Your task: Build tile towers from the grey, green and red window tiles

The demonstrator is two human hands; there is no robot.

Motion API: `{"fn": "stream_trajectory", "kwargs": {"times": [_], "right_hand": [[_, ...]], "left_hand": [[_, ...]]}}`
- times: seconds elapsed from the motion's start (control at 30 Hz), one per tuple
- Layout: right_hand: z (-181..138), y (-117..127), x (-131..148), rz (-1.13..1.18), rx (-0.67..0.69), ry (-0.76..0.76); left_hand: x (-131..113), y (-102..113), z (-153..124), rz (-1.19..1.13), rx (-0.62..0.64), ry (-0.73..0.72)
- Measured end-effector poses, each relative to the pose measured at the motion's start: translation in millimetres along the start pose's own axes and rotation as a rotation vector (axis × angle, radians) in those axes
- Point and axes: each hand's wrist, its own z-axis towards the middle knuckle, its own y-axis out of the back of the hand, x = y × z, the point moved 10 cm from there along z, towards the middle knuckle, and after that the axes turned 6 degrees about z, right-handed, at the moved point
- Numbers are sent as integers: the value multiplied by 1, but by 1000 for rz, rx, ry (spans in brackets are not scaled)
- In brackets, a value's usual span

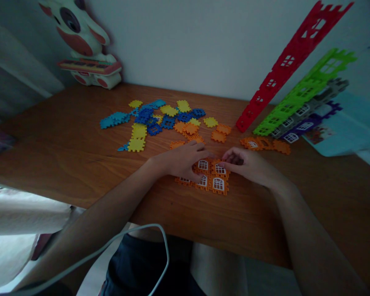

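Note:
Interlocking orange window tiles (218, 185) with white window frames lie flat on the wooden table, joined in two rows. My left hand (183, 160) bends over the left part of them, its thumb on the lower row and its fingers on the far side, closed on the panel. At the upper right corner, my right hand (245, 164) pinches the orange window tile (220, 168) between thumb and curled fingers. Loose orange tiles (191, 128) lie just beyond my left hand. More orange pieces (265, 144) lie to the right, beyond my right hand.
Blue tiles (144, 116) and yellow tiles (136, 144) are scattered toward the wall. A tall red strip (271, 82), a green strip (302, 92), a grey strip (305, 107) and a purple strip (308, 123) lean at right. A cow toy (89, 53) stands back left; a white cable (126, 232) hangs in front.

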Motion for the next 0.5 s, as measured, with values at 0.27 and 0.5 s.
{"fn": "stream_trajectory", "kwargs": {"times": [0.27,0.5], "right_hand": [[-1,-5,19,-214,-46,115],[-4,-2,18,-212,-41,142]], "left_hand": [[-2,0,0,26,-12,-33],[-4,1,0,21,-7,-37]]}}
